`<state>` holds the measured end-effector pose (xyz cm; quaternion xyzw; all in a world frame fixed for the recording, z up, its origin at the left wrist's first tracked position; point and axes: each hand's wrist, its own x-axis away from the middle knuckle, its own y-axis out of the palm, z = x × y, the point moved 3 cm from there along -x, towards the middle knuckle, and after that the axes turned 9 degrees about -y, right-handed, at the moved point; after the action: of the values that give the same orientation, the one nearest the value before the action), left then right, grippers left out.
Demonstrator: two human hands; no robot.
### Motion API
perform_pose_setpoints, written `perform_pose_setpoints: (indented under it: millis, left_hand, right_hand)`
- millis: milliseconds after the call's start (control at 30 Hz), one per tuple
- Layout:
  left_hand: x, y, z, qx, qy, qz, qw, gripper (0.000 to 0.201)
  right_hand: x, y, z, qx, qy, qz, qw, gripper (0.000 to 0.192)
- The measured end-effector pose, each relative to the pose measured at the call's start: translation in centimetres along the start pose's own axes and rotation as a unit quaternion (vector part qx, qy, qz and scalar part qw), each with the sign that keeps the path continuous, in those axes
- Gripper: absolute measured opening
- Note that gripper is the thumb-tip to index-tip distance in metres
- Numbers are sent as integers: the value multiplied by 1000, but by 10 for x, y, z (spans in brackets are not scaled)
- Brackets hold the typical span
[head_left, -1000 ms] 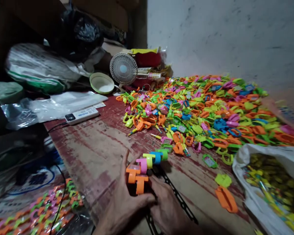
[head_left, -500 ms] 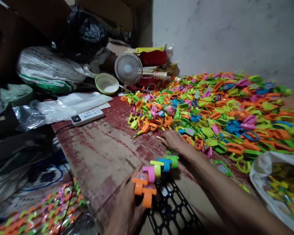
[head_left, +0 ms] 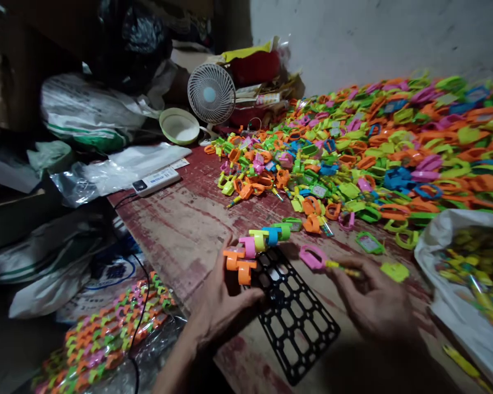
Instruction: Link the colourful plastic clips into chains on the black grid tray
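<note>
- On the worn red table (head_left: 181,230), seen from the head camera, a black grid tray (head_left: 293,314) lies flat; it is the landmark for all places below.
- At the tray's far left corner, the left hand (head_left: 224,306) grips a chain of plastic pieces (head_left: 254,246), fingers curled around its orange end. The chain looks light and stiff, probably easy to pull apart, so holding it at a joint seems best.
- Just right of the tray, the right hand (head_left: 372,303) is palm down, fingertips pinching a thin yellow-green stick that carries a pink ring (head_left: 312,256).
- Beyond the tray spreads a big heap of coloured pieces (head_left: 373,158).
- Far right of the tray stands a white bag (head_left: 443,257); far behind it, a small fan (head_left: 211,94).
</note>
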<state>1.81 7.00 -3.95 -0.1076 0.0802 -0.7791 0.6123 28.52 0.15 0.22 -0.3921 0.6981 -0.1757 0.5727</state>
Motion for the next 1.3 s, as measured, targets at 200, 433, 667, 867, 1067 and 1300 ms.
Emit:
perform_pose_setpoints:
  millis: [200,433,667,867,1067,1300]
  left_hand:
    - [1,-23,52,-70,79,34,994,65]
    - [-9,-13,81,-224,123,-20,967,51]
    - [-4,-9,73,-220,163,-4,962,47]
    - [-6,-8,78,-217,163,-9,962,43]
    - [-3,-12,79,-193,124,-41,973,45]
    - [-4,-8,76,-206,109,-43,971,80]
  right_hand:
    - [26,21,-5,117,-101,-66,986,31]
    - [17,21,-3,101,-30,-167,980,27]
    - [8,60,-54,-191,149,-170,955,31]
    - [7,90,-64,-212,225,-152,939,35]
    - [-4,85,-74,-235,18,-71,969,27]
    - [1,88,-78,-288,-55,-105,950,17]
